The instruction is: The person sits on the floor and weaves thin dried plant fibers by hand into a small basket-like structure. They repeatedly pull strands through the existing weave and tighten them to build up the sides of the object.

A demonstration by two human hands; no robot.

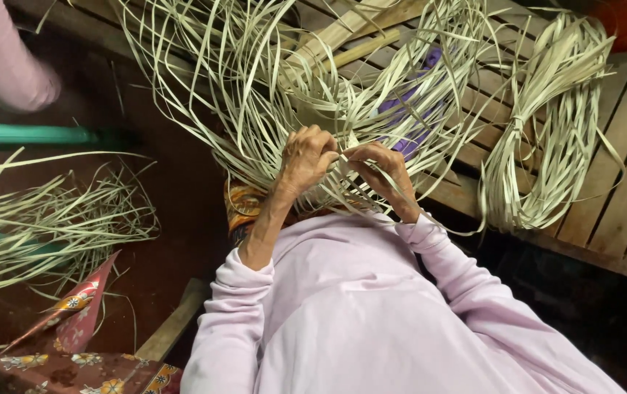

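Two surfaces underfoot: dark reddish-brown floor at left, pale slatted wooden platform at right. Far upper left, a pink sleeve of another person, cut off by the edge. Below it, a green rounded bar lying level. Lower down, a loose heap of pale flat reed strips spread on the floor, and beside it at the bottom corner a folded red patterned cloth with flowers. Just right of that, a plain wooden plank running slantwise.

In the middle, a big tangle of pale woven reed strips, fanned outward in all directions, resting partly on the platform edge. Left hand raised from a lilac sleeve pushed back off the forearm, fingers curled together and pinched on strips at the weave's near edge. Right hand just beside it, nearly touching, fingers bent and closed on neighbouring strips. Behind the weave, a scrap of purple cloth showing through.

Farther right, a coiled bundle of pale reed strips lying on the slats, well apart from both hands.
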